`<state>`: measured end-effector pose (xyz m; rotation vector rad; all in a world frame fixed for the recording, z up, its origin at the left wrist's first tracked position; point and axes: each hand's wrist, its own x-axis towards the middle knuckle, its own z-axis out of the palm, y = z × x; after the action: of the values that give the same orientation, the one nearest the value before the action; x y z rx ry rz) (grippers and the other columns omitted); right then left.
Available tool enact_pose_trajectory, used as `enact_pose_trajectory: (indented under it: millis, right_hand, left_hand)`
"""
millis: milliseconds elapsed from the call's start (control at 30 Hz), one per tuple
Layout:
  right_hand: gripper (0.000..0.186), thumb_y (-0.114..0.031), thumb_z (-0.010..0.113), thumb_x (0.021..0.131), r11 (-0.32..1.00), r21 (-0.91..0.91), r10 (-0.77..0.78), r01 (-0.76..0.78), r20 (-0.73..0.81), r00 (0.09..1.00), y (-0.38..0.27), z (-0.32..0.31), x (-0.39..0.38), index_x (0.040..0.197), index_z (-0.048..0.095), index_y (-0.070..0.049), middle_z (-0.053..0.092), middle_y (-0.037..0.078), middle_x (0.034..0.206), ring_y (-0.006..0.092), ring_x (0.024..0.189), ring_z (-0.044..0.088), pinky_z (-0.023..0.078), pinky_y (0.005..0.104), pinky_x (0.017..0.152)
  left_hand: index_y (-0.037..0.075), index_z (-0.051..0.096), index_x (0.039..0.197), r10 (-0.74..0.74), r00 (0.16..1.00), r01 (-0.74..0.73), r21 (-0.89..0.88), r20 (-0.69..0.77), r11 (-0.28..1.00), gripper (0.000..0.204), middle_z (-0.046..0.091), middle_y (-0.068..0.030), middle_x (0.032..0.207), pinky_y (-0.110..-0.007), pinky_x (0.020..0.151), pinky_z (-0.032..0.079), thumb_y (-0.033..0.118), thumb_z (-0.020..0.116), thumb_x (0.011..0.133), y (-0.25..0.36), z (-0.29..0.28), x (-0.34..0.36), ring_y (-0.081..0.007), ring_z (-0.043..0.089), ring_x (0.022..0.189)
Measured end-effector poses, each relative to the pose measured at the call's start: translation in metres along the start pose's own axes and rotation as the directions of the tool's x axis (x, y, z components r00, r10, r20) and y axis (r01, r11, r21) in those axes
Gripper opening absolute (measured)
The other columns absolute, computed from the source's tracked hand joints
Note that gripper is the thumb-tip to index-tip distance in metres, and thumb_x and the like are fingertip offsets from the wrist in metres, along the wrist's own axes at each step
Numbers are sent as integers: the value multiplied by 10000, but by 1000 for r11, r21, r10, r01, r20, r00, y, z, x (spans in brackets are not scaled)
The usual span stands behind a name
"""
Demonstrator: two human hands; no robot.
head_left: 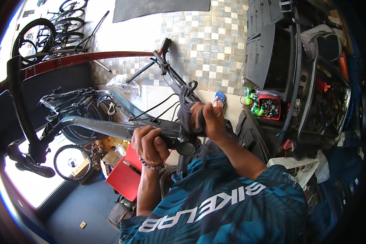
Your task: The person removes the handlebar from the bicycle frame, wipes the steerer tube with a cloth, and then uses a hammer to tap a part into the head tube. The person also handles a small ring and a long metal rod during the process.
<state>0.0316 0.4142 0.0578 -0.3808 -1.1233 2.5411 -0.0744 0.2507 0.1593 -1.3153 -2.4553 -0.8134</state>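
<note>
- I see the left hand (149, 142), fingers curled over the bike frame (99, 126).
- The right hand (212, 122) grips dark cloth (186, 109), fingertips blurred.
- White lettering (200, 209) spans the teal shirt (248, 221).

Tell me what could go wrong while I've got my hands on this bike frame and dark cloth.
The cloth under your right hand could snag on the black cables looping close beside it. Your left hand is wrapped around the bike frame; if that grip slips, the frame might swing or shift. And the foot in an open blue sandal may get hurt if anything drops on it.
</note>
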Motion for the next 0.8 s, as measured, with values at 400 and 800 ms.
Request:
enact_pose_trajectory:
  millis: [400, 800]
  right_hand:
    - [760, -612, 208, 1134, 790, -557, 421, 255, 796, 435, -21, 11, 91, 1682, 321, -96, 305, 129, 1748, 259, 1626, 263, 111, 514, 1340]
    - [568, -408, 284, 1178, 678, -699, 472, 227, 651, 595, -57, -21, 56, 1617, 470, -99, 460, 99, 1674, 356, 1623, 251, 155, 529, 1321]
  left_hand:
    - [72, 525, 1137, -72, 945, 111, 105, -318, 988, 491, 540, -150, 1079, -426, 886, 488, 526, 339, 1136, -15, 26, -19, -265, 572, 999]
    - [42, 491, 1167, -63, 933, 68, 1, -354, 998, 451, 475, -175, 1122, -415, 815, 550, 472, 361, 1134, -14, 32, -22, -265, 567, 941]
